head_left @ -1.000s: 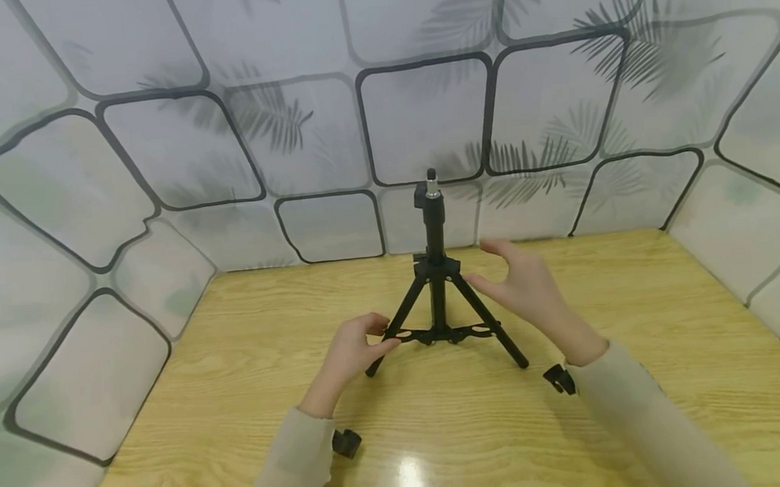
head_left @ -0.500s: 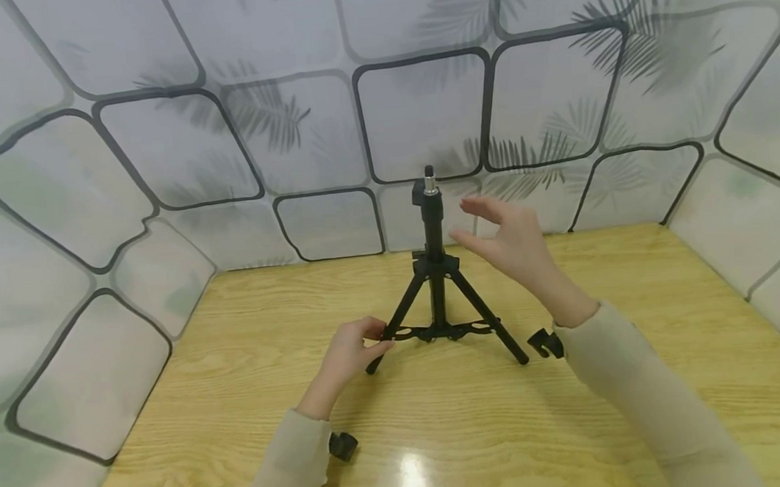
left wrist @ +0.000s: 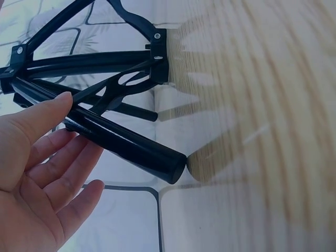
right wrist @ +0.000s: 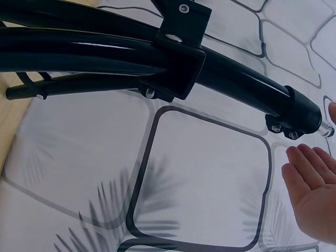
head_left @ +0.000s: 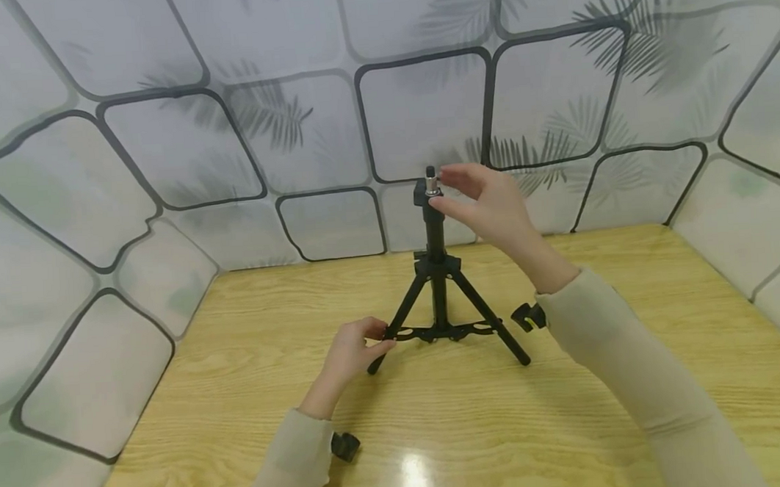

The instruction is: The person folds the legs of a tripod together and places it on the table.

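Observation:
A black tripod stand (head_left: 435, 234) stands upright on its spread legs at the middle of the table, its silver metal tip (head_left: 432, 184) at the top. Low on its left leg (left wrist: 131, 139), my left hand (head_left: 348, 352) grips with the thumb on one side and fingers on the other. My right hand (head_left: 487, 205) is raised beside the top of the stand, thumb and fingers spread either side of the tip. The right wrist view shows that hand's fingers (right wrist: 312, 168) straight and just off the collar below the tip.
The stand rests on a wood-grain table (head_left: 239, 398). Close behind it rises a pale cloth wall (head_left: 324, 129) with dark outlines and leaf prints, which also encloses both sides. Small black clip-like pieces (head_left: 345, 446) stick out at both sleeves.
My right hand has risen from beside the leg joint and moved left to the stand's top. The left hand stays on the leg, and the stand has not moved.

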Demonstrator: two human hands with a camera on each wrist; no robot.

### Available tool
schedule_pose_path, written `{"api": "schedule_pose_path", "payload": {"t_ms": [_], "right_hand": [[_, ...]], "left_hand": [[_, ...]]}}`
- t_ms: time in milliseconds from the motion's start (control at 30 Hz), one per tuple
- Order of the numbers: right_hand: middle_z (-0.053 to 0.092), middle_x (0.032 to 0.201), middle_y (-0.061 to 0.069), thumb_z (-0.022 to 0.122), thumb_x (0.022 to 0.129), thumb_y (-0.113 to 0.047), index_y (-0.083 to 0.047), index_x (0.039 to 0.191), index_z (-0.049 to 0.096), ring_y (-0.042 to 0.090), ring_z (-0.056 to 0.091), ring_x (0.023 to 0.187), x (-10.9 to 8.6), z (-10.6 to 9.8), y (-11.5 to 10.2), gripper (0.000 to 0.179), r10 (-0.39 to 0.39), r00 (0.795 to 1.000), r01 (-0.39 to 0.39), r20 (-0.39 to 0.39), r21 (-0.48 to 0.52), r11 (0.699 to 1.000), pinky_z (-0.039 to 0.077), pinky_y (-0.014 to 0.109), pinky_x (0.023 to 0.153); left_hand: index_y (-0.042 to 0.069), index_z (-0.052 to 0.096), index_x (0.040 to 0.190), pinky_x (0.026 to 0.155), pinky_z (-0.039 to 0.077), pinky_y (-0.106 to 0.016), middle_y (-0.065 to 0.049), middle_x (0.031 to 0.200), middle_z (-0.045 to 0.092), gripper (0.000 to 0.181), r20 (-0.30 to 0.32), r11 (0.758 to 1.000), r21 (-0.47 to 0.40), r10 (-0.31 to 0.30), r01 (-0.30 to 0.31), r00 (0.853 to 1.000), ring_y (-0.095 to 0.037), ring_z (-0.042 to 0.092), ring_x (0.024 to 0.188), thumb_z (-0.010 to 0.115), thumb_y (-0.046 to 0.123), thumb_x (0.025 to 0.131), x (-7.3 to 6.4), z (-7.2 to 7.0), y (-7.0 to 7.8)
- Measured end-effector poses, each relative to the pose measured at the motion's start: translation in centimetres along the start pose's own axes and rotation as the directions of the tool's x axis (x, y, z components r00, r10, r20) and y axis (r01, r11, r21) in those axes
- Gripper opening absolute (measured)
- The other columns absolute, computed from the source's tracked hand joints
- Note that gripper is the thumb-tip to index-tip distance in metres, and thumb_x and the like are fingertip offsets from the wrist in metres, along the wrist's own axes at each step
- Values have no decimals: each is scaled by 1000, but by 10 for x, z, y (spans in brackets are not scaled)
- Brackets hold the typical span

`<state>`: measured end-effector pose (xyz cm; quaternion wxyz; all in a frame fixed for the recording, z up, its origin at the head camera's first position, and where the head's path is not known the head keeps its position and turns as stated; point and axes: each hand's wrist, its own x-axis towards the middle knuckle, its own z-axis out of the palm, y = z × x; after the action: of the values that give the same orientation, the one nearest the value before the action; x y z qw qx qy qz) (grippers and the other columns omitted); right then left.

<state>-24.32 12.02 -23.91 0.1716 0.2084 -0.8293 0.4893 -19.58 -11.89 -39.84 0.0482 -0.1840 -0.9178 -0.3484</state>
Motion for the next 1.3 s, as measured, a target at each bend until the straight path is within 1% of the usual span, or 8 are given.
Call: {"api": "schedule_pose_path", "payload": {"t_ms": [133, 267, 433, 633, 800, 900, 1067, 1300], "right_hand": [[58, 111, 7, 69, 77, -27, -5, 116, 56, 15, 53, 105, 2, 2, -1, 47, 10, 1000, -11, 18, 65, 998, 43, 27, 86], [59, 108, 9, 69, 78, -23, -2, 112, 58, 15, 55, 103, 2, 3, -2, 42, 13, 1000, -15, 21, 90, 996, 45, 25, 83], [60, 107, 9, 69, 78, -23, -2, 109, 59, 16, 56, 101, 1, 4, -2, 39, 21, 1000, -22, 21, 72, 997, 46, 27, 82], [61, 105, 8, 69, 78, -25, -3, 107, 61, 15, 57, 100, 1, 4, -2, 37, 27, 1000, -27, 6, 43, 999, 46, 26, 81], [62, 103, 7, 68, 78, -28, -4, 104, 62, 15, 58, 98, -1, 6, -1, 36, 26, 1000, -26, 4, 14, 1000, 46, 27, 81], [62, 102, 7, 68, 78, -28, -4, 103, 62, 16, 58, 98, -2, 6, -2, 35, 17, 1000, -17, 4, -4, 1000, 46, 28, 81], [63, 100, 8, 68, 79, -26, -3, 101, 63, 17, 58, 97, 0, 7, -3, 33, -21, 1000, 21, 5, -29, 999, 46, 30, 81], [63, 98, 8, 68, 79, -24, -2, 100, 63, 16, 59, 95, 1, 7, -3, 31, -36, 999, 36, -1, -39, 999, 47, 28, 80]], "left_hand": [[3, 64, 95, 70, 48, -37, -6, 89, 65, 23, -4, 1000, -13, -10, 10, 1000, -19, 61, 82, 70, 16, 77, -1, 1, 4], [3, 63, 95, 67, 48, -34, -6, 88, 64, 23, 8, 1000, -23, -18, 18, 1000, -19, 60, 81, 70, 15, 76, -2, 2, 8], [4, 64, 94, 65, 48, -32, -5, 86, 65, 21, 10, 1000, -13, -19, 19, 1000, -19, 60, 80, 70, 14, 76, -2, 3, 10], [5, 65, 89, 66, 48, -33, -3, 81, 65, 18, -32, 1000, 4, -15, 15, 999, -17, 60, 76, 72, 14, 74, 1, 6, 12], [5, 66, 85, 65, 49, -32, -4, 78, 66, 17, -74, 1000, 7, -6, 7, 997, -17, 61, 73, 74, 12, 72, 0, 7, 13], [4, 66, 85, 64, 50, -30, -4, 77, 66, 18, -81, 1000, 4, 0, 0, 997, -16, 62, 72, 74, 11, 71, 0, 7, 14], [1, 65, 86, 61, 50, -28, -6, 77, 66, 20, -85, 1000, -9, 8, -9, 996, -17, 62, 71, 74, 10, 71, 1, 6, 16], [2, 66, 86, 60, 50, -25, -5, 78, 66, 20, -101, 999, -33, 15, -18, 995, -16, 62, 72, 75, 9, 70, 6, 6, 16]]}}
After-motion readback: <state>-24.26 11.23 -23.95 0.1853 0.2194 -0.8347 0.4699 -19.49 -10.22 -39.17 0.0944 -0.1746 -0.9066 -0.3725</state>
